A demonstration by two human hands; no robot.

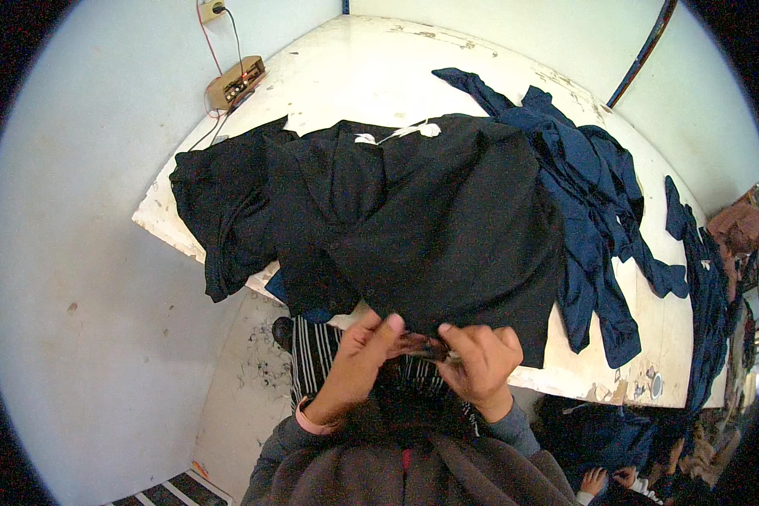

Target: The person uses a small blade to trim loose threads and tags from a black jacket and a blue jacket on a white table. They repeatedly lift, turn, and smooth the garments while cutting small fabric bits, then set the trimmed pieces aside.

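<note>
A black buttoned garment [455, 209] lies spread over the near part of the white table, its near edge hanging toward me. My left hand [362, 357] pinches that edge, thumb on top and fingers beneath. Close by, my right hand [481, 360] has its thumb on the same edge with its fingers curled under. Between the hands is a small dark, blurred patch that I cannot identify; it may be folded cloth or a small tool. White strips [431, 129] lie along the garment's far edge.
Navy garments [582, 171] lie to the right on the worn white table [354, 63]. A brown box with wires [235, 82] sits by the left wall, below a socket [213, 11]. More dark clothing [705, 303] covers the far right. Another person's hands [593, 481] show at lower right.
</note>
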